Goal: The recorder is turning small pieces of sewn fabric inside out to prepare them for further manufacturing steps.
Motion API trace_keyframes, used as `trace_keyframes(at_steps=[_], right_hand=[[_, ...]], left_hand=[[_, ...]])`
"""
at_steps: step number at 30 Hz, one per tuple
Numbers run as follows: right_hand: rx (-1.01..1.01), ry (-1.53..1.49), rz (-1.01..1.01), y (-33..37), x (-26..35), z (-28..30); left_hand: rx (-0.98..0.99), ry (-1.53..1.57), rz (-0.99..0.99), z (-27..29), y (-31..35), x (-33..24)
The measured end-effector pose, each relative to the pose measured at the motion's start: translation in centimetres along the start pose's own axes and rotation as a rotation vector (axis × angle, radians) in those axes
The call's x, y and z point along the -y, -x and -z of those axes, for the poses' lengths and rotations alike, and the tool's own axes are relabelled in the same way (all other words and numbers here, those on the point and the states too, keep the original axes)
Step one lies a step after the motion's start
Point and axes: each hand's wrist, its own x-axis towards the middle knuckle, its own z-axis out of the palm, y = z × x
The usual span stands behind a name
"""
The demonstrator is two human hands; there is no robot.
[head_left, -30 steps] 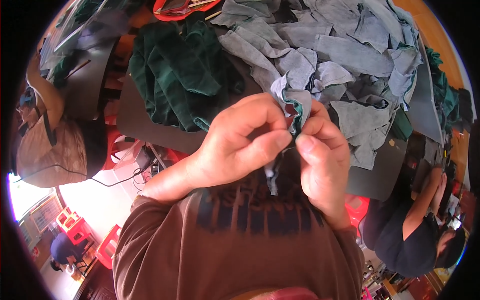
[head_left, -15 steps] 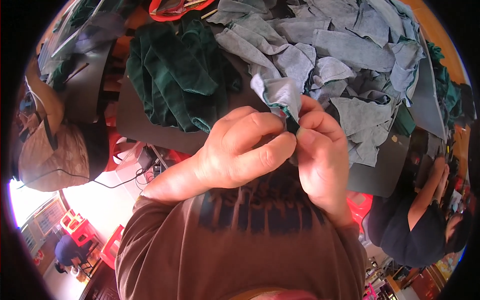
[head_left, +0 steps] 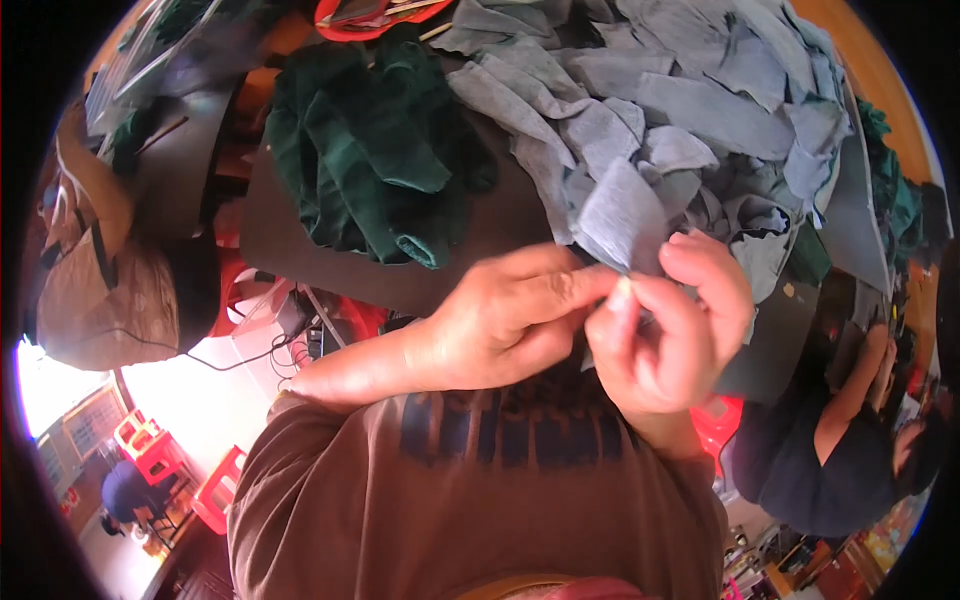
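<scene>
Close in front of my chest, both hands meet at the lower edge of a small grey fabric piece (head_left: 624, 213). My left hand (head_left: 510, 318) is closed, its fingertips pinching that edge from the left. Thumb and forefinger of my right hand (head_left: 680, 335) pinch the same corner, while its other fingers curl loosely. Just beyond lies a heap of grey cloth pieces (head_left: 715, 108), some showing dark green edges. A pile of dark green velvety cloth (head_left: 365, 150) rests to the left of the heap. Whether a small tool is between my fingertips is hidden.
A red tray (head_left: 380, 18) with small items stands at the far edge of the dark tabletop (head_left: 300, 240). People sit at the left (head_left: 110, 290) and right (head_left: 830, 450). Red stools (head_left: 215, 490) and a thin black cable (head_left: 200, 370) are at lower left.
The grey fabric piece has turned, now showing its broad flat face. My right hand has moved slightly right and down, its fingers spreading more; my left hand has shifted right.
</scene>
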Motion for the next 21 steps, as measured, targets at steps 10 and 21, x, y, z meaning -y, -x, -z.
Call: trace_keyframes(at_steps=[10, 21], right_hand=[[0.102, -0.608, -0.526, 0.4, 0.7, -0.5], [0.329, -0.862, -0.889, 0.8, 1.7, -0.3]], left_hand=[[0.161, 1.335, 0.452, 0.8, 0.9, -0.6], [0.035, 1.405, 0.465, 1.2, 1.6, 0.0]])
